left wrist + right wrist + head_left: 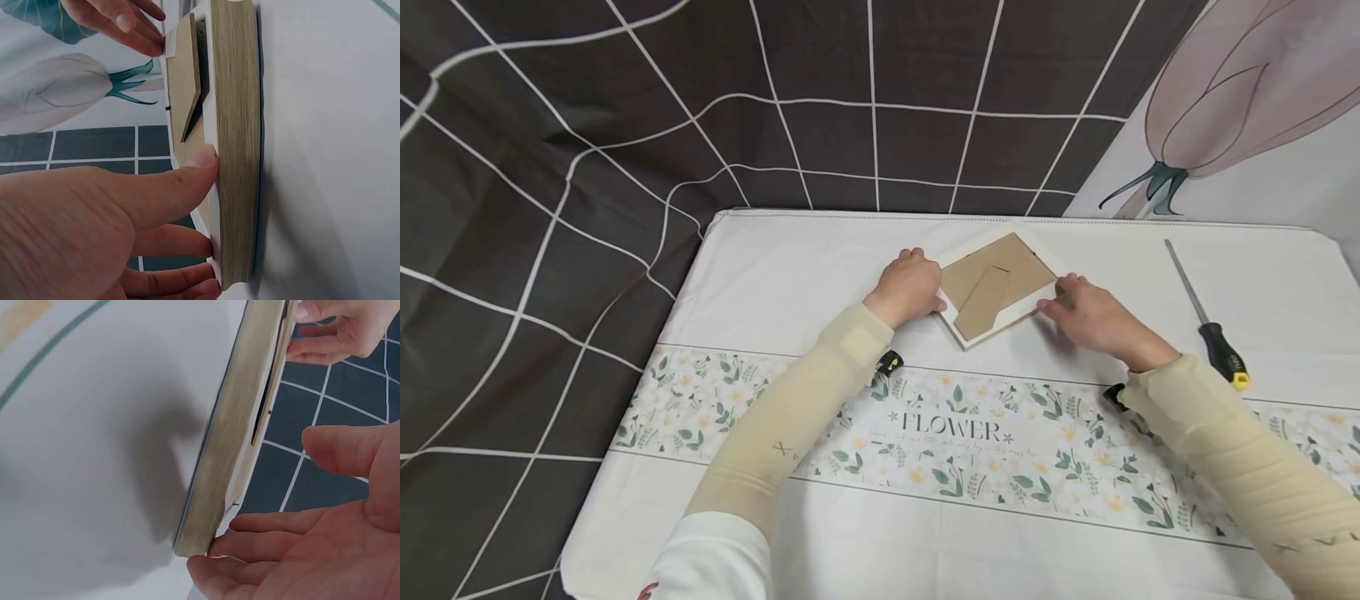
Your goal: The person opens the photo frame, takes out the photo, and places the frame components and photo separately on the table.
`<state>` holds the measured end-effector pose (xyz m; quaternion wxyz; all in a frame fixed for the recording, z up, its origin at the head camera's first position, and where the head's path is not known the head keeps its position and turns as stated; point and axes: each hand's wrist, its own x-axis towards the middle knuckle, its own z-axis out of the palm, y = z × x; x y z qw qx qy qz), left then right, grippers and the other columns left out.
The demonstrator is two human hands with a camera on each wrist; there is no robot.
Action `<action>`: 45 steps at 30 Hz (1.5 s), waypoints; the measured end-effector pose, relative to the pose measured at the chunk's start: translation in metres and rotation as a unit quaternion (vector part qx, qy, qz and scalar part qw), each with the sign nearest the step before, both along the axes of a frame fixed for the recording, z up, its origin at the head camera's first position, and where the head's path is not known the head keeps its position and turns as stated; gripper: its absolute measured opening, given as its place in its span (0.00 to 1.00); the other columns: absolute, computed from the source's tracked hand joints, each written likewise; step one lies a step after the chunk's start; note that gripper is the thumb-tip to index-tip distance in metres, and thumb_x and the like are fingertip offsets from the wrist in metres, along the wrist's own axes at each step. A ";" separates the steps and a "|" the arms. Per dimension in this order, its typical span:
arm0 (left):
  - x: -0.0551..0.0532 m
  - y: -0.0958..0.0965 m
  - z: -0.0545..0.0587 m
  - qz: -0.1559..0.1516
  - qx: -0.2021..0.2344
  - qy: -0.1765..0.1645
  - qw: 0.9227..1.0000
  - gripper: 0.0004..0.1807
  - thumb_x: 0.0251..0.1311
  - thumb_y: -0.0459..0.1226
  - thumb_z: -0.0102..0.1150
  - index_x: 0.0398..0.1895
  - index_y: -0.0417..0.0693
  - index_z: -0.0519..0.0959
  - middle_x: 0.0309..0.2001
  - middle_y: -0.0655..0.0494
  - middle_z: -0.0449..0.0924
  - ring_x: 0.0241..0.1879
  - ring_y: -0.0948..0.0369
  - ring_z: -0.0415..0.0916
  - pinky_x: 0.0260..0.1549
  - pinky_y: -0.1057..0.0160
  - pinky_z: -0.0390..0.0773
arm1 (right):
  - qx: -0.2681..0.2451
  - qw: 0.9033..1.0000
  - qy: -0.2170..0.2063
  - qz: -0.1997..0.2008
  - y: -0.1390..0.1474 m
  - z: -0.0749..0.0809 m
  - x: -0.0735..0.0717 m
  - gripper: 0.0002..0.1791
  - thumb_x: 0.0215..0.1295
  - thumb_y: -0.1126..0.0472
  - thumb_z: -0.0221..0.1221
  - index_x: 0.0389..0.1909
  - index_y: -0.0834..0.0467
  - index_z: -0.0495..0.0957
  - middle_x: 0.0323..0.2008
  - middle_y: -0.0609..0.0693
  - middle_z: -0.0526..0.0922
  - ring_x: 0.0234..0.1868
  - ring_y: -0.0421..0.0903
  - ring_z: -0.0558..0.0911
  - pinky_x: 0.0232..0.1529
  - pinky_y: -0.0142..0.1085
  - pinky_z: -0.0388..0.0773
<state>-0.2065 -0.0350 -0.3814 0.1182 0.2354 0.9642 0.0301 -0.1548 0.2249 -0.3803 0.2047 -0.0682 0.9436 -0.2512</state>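
Note:
A picture frame [1000, 312] with a white rim lies back side up on the table. Its brown backing board [1030, 267] faces upward, with a brown easel stand [981, 304] on it; the left wrist view shows the stand tilted slightly off the board. My left hand [907, 287] grips the frame's left corner, thumb tip [203, 157] on the rim and the other fingers round by the corner. Across from it, my right hand [1093, 315] touches the right corner with nearly straight fingers, its thumb apart from the frame in the right wrist view.
A screwdriver [1221, 350] with a black and yellow handle lies to the right of my right hand. The white tablecloth [790, 283] has a flowered band reading FLOWER. A dark curtain [820, 75] with white grid lines hangs behind and to the left.

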 end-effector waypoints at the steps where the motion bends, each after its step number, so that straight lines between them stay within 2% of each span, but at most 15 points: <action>1: 0.001 0.000 0.000 0.001 0.000 0.002 1.000 0.18 0.60 0.50 0.69 0.38 0.42 0.85 0.44 0.46 0.78 0.45 0.53 0.73 0.46 0.57 0.78 | -0.002 1.000 0.001 -0.001 0.000 0.000 -0.001 0.39 0.79 0.51 0.44 0.70 0.84 0.49 0.71 0.82 0.46 0.74 0.75 0.43 0.73 0.63 0.43; 9: 0.010 0.000 0.003 0.019 0.008 0.010 1.000 0.20 0.56 0.52 0.72 0.35 0.43 0.85 0.40 0.48 0.79 0.42 0.53 0.74 0.43 0.56 0.78 | -0.016 1.000 0.020 0.006 -0.001 -0.005 -0.005 0.37 0.78 0.56 0.47 0.69 0.85 0.49 0.71 0.83 0.43 0.74 0.75 0.42 0.73 0.63 0.42; 13: 0.015 0.001 0.002 0.035 0.017 0.020 0.999 0.21 0.53 0.54 0.74 0.27 0.45 0.84 0.40 0.46 0.80 0.42 0.52 0.76 0.42 0.56 0.79 | -0.016 0.999 0.041 0.019 -0.001 -0.007 -0.009 0.34 0.77 0.58 0.48 0.68 0.84 0.53 0.70 0.82 0.50 0.74 0.76 0.44 0.72 0.63 0.44; 16: 0.020 0.001 -0.001 0.053 0.025 0.027 0.998 0.22 0.51 0.55 0.74 0.23 0.47 0.81 0.39 0.46 0.81 0.41 0.52 0.77 0.40 0.56 0.80 | -0.013 0.998 0.056 0.026 -0.003 -0.008 -0.012 0.29 0.76 0.60 0.48 0.64 0.81 0.60 0.63 0.80 0.63 0.72 0.76 0.51 0.70 0.64 0.52; 18: 0.023 0.001 -0.001 0.062 0.030 0.033 0.997 0.23 0.50 0.57 0.75 0.22 0.47 0.81 0.39 0.45 0.81 0.40 0.52 0.77 0.38 0.57 0.80 | -0.010 0.998 0.061 0.029 -0.004 -0.008 -0.015 0.24 0.76 0.61 0.49 0.59 0.79 0.64 0.58 0.78 0.66 0.71 0.76 0.56 0.68 0.65 0.57; 20: 0.026 0.001 -0.002 0.067 0.034 0.041 0.996 0.24 0.50 0.57 0.75 0.23 0.47 0.81 0.38 0.45 0.81 0.39 0.52 0.78 0.36 0.57 0.80 | -0.004 0.998 0.063 0.030 -0.005 -0.007 -0.017 0.22 0.76 0.61 0.50 0.55 0.79 0.65 0.54 0.77 0.68 0.70 0.76 0.58 0.67 0.65 0.58; 22: 0.029 0.001 -0.002 0.071 0.035 0.048 0.996 0.25 0.49 0.58 0.75 0.23 0.47 0.81 0.38 0.45 0.81 0.39 0.52 0.78 0.35 0.57 0.80 | 0.000 0.998 0.058 0.031 -0.006 -0.005 -0.020 0.23 0.75 0.62 0.50 0.57 0.80 0.64 0.59 0.79 0.66 0.71 0.76 0.55 0.69 0.65 0.55; 24: 0.031 0.001 -0.003 0.074 0.035 0.054 0.995 0.25 0.49 0.59 0.74 0.24 0.47 0.82 0.37 0.45 0.82 0.38 0.53 0.78 0.35 0.58 0.80 | 0.002 0.998 0.055 0.031 -0.007 -0.004 -0.023 0.24 0.75 0.62 0.50 0.58 0.80 0.64 0.57 0.78 0.67 0.69 0.74 0.60 0.68 0.64 0.58; 25: 0.033 0.001 -0.003 0.075 0.035 0.057 0.995 0.26 0.49 0.60 0.74 0.24 0.47 0.82 0.37 0.45 0.81 0.38 0.53 0.78 0.34 0.58 0.80 | 0.003 0.998 0.056 0.033 -0.008 -0.004 -0.024 0.25 0.75 0.62 0.50 0.59 0.81 0.63 0.58 0.78 0.67 0.70 0.75 0.58 0.69 0.64 0.55; 29: 0.037 0.001 -0.005 0.087 0.052 0.055 0.993 0.28 0.47 0.61 0.74 0.26 0.45 0.83 0.37 0.46 0.79 0.38 0.53 0.76 0.33 0.58 0.80 | 0.004 0.997 0.063 0.042 -0.008 -0.005 -0.029 0.24 0.73 0.64 0.51 0.58 0.81 0.64 0.49 0.74 0.70 0.70 0.74 0.59 0.70 0.64 0.55; 32: 0.040 0.002 -0.009 0.098 0.072 0.052 0.991 0.32 0.45 0.62 0.74 0.31 0.41 0.85 0.38 0.45 0.77 0.37 0.53 0.76 0.31 0.58 0.80 | 0.008 0.997 0.060 0.050 -0.007 -0.006 -0.033 0.28 0.72 0.66 0.50 0.64 0.83 0.59 0.61 0.79 0.65 0.73 0.75 0.50 0.72 0.63 0.47; 34: 0.042 0.003 -0.010 0.106 0.077 0.053 0.990 0.35 0.44 0.64 0.74 0.35 0.39 0.85 0.38 0.45 0.77 0.37 0.53 0.76 0.31 0.58 0.81 | 0.013 0.997 0.056 0.053 -0.006 -0.006 -0.034 0.31 0.71 0.67 0.50 0.67 0.83 0.55 0.68 0.81 0.56 0.74 0.75 0.47 0.73 0.62 0.45; 36: 0.044 0.005 -0.011 0.111 0.078 0.053 0.989 0.37 0.44 0.64 0.74 0.38 0.38 0.85 0.38 0.45 0.77 0.36 0.53 0.76 0.29 0.59 0.80 | 0.020 0.996 0.058 0.059 -0.006 -0.007 -0.037 0.33 0.70 0.68 0.50 0.68 0.84 0.53 0.70 0.82 0.47 0.74 0.75 0.46 0.73 0.61 0.44; 40: 0.050 0.010 -0.011 0.123 0.072 0.053 0.988 0.35 0.45 0.65 0.73 0.33 0.40 0.85 0.36 0.47 0.76 0.33 0.54 0.77 0.27 0.60 0.79 | 0.024 0.994 0.081 0.076 -0.008 -0.010 -0.042 0.31 0.67 0.71 0.49 0.67 0.83 0.56 0.69 0.83 0.52 0.73 0.76 0.49 0.73 0.61 0.47; 45: 0.057 0.018 -0.010 0.136 0.050 0.053 0.988 0.38 0.45 0.68 0.70 0.37 0.40 0.86 0.35 0.49 0.76 0.33 0.54 0.80 0.27 0.61 0.80 | 0.029 0.991 0.092 0.094 -0.011 -0.009 -0.047 0.30 0.63 0.75 0.43 0.65 0.85 0.56 0.68 0.84 0.54 0.72 0.77 0.51 0.73 0.61 0.48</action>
